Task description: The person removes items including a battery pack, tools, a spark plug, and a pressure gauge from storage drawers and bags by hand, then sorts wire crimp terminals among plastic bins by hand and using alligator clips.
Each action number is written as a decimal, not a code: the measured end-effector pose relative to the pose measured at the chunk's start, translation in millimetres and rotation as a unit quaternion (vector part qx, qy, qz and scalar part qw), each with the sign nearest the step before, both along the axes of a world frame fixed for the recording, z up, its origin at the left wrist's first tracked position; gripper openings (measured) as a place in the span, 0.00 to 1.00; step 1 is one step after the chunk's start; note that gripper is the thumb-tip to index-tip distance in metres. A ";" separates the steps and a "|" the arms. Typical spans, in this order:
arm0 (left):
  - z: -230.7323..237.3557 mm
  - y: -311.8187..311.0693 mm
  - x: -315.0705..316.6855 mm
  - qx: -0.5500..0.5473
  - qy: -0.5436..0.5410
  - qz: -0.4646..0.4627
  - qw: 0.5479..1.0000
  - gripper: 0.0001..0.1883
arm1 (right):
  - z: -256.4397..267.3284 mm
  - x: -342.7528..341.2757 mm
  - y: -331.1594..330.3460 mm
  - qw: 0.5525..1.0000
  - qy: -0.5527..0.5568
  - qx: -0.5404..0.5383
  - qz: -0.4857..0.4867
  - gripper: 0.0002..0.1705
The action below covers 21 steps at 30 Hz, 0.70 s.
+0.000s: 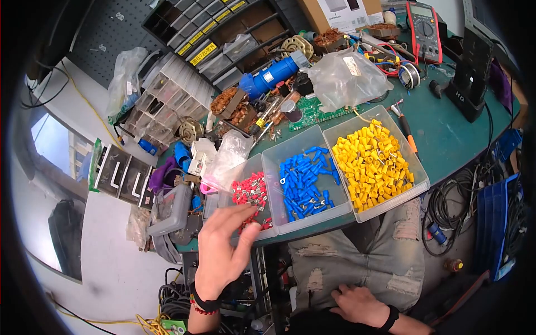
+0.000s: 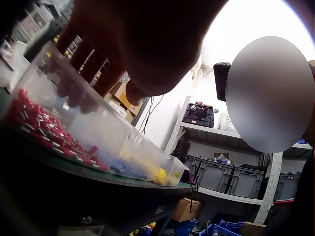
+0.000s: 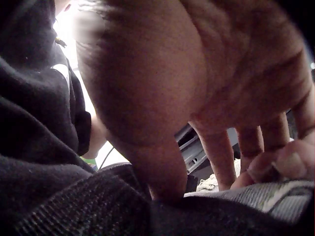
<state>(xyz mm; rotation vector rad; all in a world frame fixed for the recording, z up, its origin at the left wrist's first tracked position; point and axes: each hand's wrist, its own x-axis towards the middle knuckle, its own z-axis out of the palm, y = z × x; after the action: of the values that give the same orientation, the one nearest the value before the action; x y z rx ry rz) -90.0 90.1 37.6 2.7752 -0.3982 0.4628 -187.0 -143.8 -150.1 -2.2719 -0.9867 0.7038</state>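
Observation:
My left hand (image 1: 223, 245) is over the near end of the clear bin (image 1: 268, 230) of red crimp terminals (image 1: 250, 190). In the left wrist view its fingers (image 2: 88, 69) hang down, loosely extended, partly seen through the bin's translucent wall (image 2: 74, 83), above the red terminals (image 2: 44, 128). Nothing shows between them. Beside it stand a bin of blue terminals (image 1: 304, 181) and one of yellow terminals (image 1: 377, 167). My right hand (image 1: 357, 304) rests on the jeans (image 1: 357, 262) at the lap, fingers relaxed and holding nothing.
Behind the bins lie a plastic bag (image 1: 349, 81), a green circuit board (image 1: 324, 111) and a blue motor-like cylinder (image 1: 271, 75). An orange-handled tool (image 1: 407, 131) lies right of the yellow bin. A multimeter (image 1: 424, 33) and a black stand (image 1: 469, 84) occupy the bench's right side. Small drawers (image 1: 167, 100) stand left.

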 end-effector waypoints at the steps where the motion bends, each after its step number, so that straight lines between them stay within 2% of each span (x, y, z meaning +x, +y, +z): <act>1: -1.1 -2.2 -2.1 0.007 0.023 -0.015 1.000 0.14 | 0.0 0.1 0.8 1.000 0.005 -0.005 0.001 0.23; 6: -13.8 -2.4 -5.5 -0.011 0.055 -0.045 0.997 0.13 | -1.7 -1.8 -0.1 1.000 0.001 0.010 -0.009 0.22; 11: -18.3 -7.1 -13.3 -0.022 0.098 0.004 0.995 0.12 | -4.4 -3.5 1.6 0.999 0.017 0.008 -0.028 0.22; 13: -23.8 -5.5 -12.5 -0.035 0.046 -0.019 0.998 0.12 | -6.2 -3.5 2.3 1.000 0.002 0.011 -0.023 0.21; 14: -27.0 0.0 -11.8 -0.023 0.048 -0.039 0.998 0.18 | -6.8 -2.6 3.0 1.000 0.003 0.014 -0.025 0.21; 15: -27.2 -2.0 -12.3 -0.027 0.057 -0.040 0.997 0.18 | -7.1 -2.5 4.0 0.999 0.006 0.018 -0.030 0.21; 18: -27.9 -12.5 -14.2 -0.037 0.012 -0.035 0.999 0.33 | -4.2 0.1 6.0 0.999 0.000 0.021 -0.030 0.20; 21: -25.2 -33.8 -9.5 0.010 -0.064 -0.047 0.997 0.34 | -12.9 -1.1 10.2 0.999 0.043 -0.005 -0.021 0.22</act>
<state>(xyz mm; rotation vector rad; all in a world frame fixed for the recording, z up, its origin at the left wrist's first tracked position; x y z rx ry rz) -99.6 56.3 12.4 2.7403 -0.5628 0.6197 -188.1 -133.6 -163.0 -2.2438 -0.8939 0.7840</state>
